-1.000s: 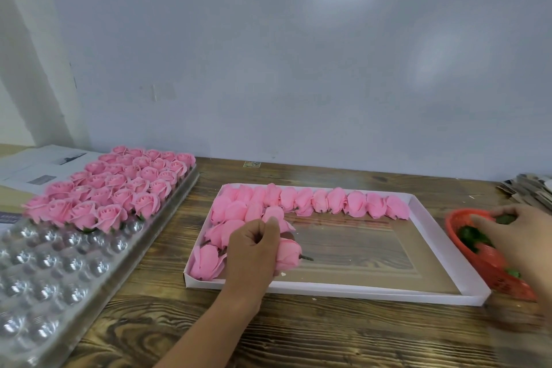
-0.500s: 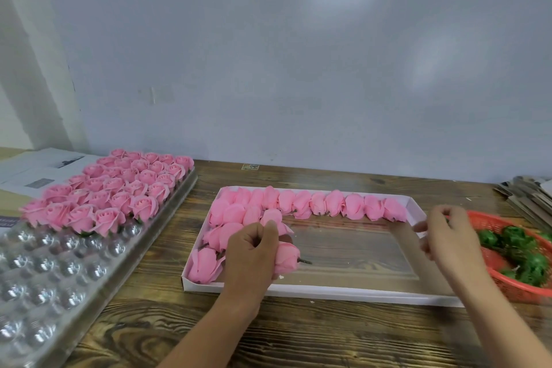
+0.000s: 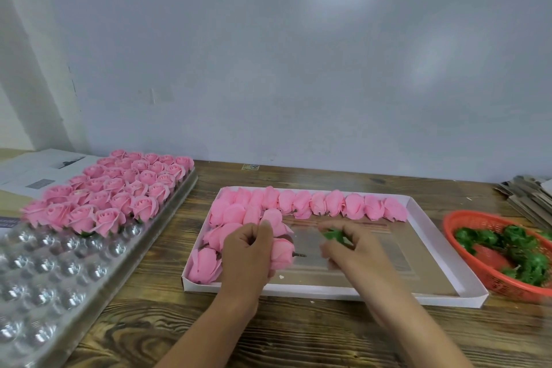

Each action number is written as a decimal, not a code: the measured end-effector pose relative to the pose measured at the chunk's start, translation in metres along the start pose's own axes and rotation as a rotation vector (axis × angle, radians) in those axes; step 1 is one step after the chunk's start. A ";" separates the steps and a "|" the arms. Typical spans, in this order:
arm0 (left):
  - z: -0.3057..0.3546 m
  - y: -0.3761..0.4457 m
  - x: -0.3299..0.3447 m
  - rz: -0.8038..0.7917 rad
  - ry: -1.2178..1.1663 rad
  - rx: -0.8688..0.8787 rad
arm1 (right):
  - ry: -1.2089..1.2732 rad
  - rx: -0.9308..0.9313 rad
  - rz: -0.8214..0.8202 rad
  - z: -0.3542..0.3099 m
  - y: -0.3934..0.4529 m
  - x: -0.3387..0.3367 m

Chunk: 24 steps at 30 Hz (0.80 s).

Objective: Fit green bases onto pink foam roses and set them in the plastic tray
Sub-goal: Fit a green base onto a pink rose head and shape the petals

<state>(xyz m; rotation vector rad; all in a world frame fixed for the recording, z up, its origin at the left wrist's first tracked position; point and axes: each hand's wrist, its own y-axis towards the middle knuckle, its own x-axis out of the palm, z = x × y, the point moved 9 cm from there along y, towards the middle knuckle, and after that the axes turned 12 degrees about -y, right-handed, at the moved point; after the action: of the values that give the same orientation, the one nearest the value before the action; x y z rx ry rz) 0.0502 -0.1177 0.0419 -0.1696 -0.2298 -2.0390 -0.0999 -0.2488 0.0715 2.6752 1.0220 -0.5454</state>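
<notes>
Rose [image 3: 282,253] sat squeezed in the left hand [image 3: 248,257] (stem poking right), so the right hand [image 3: 349,251], pinching a green base [image 3: 333,235], needed to push straight on.

— What's behind the work?
— A pale grey-white wall panel [image 3: 298,69], dotted with small dark holes along its top, soft light patches on it.
— And underneath?
— A dark wood-grain table [image 3: 298,334].
</notes>
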 end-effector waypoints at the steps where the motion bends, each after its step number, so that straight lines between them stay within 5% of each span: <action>1: 0.000 0.000 -0.001 0.008 -0.008 -0.007 | 0.019 -0.024 0.003 -0.003 -0.003 0.004; 24: -0.019 -0.001 -0.002 0.037 -0.125 -0.177 | -0.013 -0.346 -0.050 -0.017 -0.031 0.040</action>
<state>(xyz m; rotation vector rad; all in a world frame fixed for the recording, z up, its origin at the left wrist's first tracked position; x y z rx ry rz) 0.0494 -0.1202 0.0226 -0.4095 -0.1220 -2.0135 -0.0892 -0.1967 0.0682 2.3459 1.0716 -0.3554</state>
